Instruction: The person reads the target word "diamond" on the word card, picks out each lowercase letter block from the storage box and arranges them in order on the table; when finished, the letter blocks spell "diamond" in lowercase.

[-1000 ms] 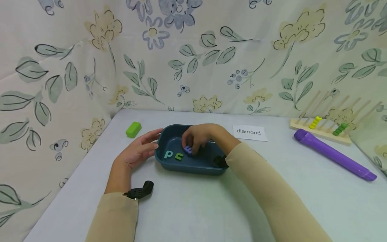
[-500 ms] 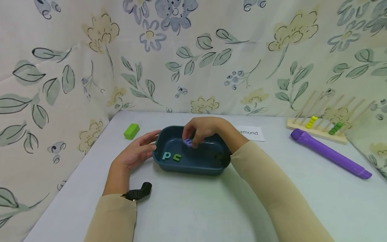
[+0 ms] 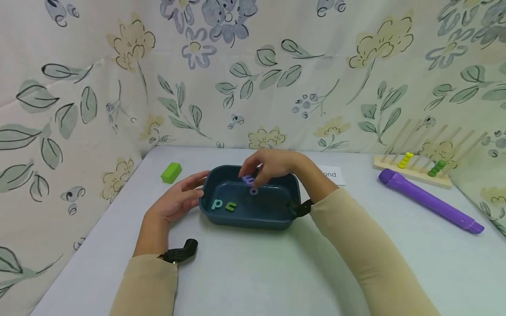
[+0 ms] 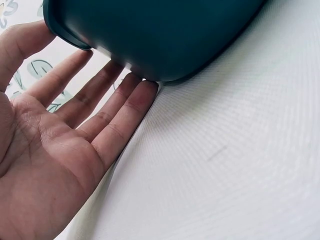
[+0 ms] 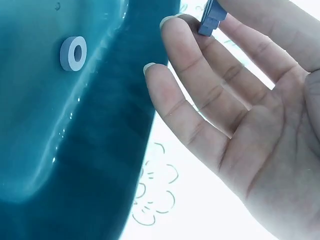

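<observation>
A dark blue-green tray (image 3: 249, 223) stands on the white table. My left hand (image 3: 175, 201) rests against its left end, fingers (image 4: 122, 120) mostly straight and touching the wall, thumb at the rim. Over the tray's far side, my right hand (image 3: 274, 166) pinches a purple letter m (image 3: 247, 179) between thumb and fingertips; the right wrist view catches only part of this letter (image 5: 212, 19). Below that hand, a small purple letter o (image 3: 254, 192) lies on the tray floor. Near the front left inside are a light blue letter p (image 3: 216, 204) and a green letter n (image 3: 231, 206).
Behind the tray, a white card (image 3: 334, 174) is partly hidden by my right arm. A green block (image 3: 171, 173) lies at the back left. To the right are a purple toy microphone (image 3: 431, 201) and a wooden bead rack (image 3: 413, 172). Flowered cloth hangs behind.
My right hand has lifted the purple letter m from the tray floor toward the far rim. The purple letter o has come into sight beneath it. My left hand stays at the tray's end.
</observation>
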A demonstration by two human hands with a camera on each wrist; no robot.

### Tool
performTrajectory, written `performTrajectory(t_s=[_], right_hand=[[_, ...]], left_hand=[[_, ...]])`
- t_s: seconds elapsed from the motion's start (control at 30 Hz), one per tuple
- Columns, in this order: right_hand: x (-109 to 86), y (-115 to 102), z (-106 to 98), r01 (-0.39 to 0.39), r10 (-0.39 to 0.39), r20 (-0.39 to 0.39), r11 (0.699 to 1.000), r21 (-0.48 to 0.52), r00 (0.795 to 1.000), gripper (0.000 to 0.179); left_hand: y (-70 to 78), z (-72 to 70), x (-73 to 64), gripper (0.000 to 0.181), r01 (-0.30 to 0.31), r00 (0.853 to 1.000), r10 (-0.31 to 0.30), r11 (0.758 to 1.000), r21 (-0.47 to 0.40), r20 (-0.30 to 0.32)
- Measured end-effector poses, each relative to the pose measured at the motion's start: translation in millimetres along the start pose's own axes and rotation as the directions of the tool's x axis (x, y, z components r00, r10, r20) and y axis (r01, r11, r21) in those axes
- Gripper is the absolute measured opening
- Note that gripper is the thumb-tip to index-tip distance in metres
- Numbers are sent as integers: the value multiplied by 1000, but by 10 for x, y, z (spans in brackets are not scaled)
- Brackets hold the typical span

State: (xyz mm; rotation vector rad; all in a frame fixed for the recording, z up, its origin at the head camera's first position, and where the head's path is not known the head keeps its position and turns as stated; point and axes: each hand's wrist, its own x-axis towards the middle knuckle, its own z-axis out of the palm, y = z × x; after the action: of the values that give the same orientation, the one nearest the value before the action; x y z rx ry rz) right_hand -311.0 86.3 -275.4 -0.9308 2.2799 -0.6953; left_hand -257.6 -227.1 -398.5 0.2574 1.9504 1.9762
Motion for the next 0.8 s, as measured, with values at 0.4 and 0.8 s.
performTrajectory(t_s=[0.4, 0.8], right_hand=[[-284, 23, -30, 34, -34, -5, 994, 100, 999, 33], [-483, 216, 13, 97, -94, -23, 946, 310, 995, 28]], left_hand=[[8, 0, -2, 67, 16, 1000, -16, 1000, -5, -20], [5, -1, 0, 68, 13, 1000, -13, 1000, -11, -7]])
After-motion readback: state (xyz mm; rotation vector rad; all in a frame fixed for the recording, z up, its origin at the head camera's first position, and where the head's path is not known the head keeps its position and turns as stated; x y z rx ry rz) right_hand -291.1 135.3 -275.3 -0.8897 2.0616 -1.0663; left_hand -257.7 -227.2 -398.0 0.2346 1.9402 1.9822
